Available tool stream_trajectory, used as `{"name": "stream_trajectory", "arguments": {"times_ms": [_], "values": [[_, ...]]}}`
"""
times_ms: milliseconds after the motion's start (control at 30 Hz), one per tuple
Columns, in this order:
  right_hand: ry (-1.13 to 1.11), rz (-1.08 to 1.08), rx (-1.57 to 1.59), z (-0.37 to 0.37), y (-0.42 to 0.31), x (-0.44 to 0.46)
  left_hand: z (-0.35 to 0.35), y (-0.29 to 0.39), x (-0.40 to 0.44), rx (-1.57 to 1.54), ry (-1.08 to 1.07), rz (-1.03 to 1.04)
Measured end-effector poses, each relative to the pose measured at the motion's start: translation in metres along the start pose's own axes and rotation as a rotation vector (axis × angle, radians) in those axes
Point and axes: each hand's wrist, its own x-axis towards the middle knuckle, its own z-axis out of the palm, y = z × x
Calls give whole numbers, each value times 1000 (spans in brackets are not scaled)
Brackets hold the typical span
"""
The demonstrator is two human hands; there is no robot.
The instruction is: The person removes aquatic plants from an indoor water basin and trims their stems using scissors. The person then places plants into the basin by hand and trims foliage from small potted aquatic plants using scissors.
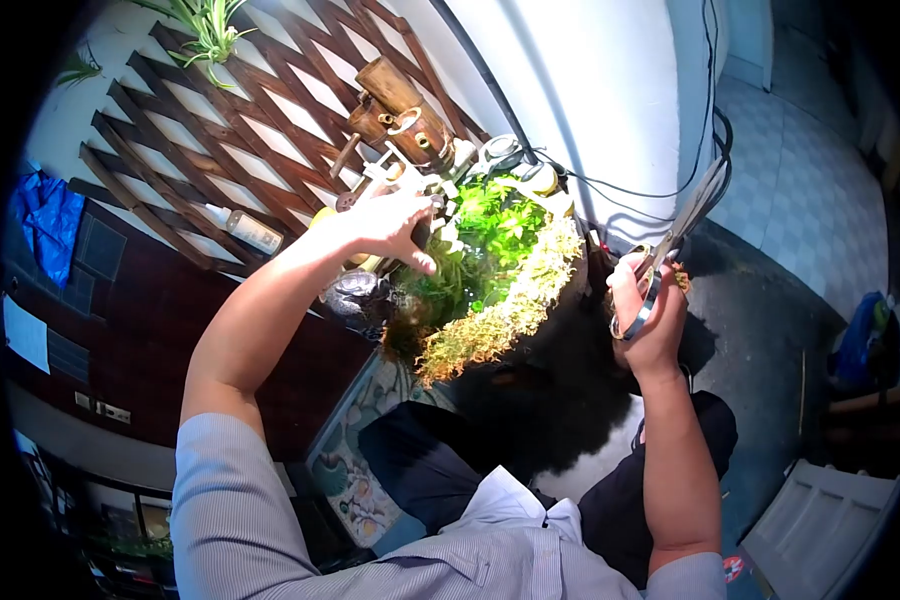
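Observation:
My left hand (395, 225) reaches over the left side of a round planted water bowl, thumb apart from the fingers; a small dark patch shows between them, too unclear to name. Bright green plants (500, 225) fill the bowl, and yellow-green moss (510, 305) covers its near and right rim. Off to the right, my right hand (652, 325) is closed round the handles of long metal scissors (692, 215), whose blades point up and away. A brownish tuft (682, 277) shows beside that hand's fingers. A grey patterned stone-like object (358, 298) sits under my left wrist.
Bamboo tubes (395, 100) stand behind the bowl against a wooden lattice (220, 130). A bottle (254, 230) lies to the left. A dark pole (485, 75) and black cables (715, 150) run near the white wall. A grey stool (820, 530) stands at lower right.

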Motion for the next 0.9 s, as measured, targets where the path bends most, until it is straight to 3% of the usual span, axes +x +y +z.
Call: {"name": "stream_trajectory", "arguments": {"times_ms": [133,233,333,467,600,900], "values": [[-11,24,10,0,-2,0,-28,-5,-8,-14,67,-12],[-22,30,26,0,3,-2,-53,5,-21,-360,56,-132],[-13,30,-1,1,9,-4,-64,9,-31,-352,215,-143],[-7,16,-17,0,11,-6,-65,-12,-33,-403,299,-126],[16,25,-54,0,14,-7,-81,-4,-45,-496,324,-250],[-10,80,-6,-3,11,-6,-108,-9,-61,-370,554,-335]]}}
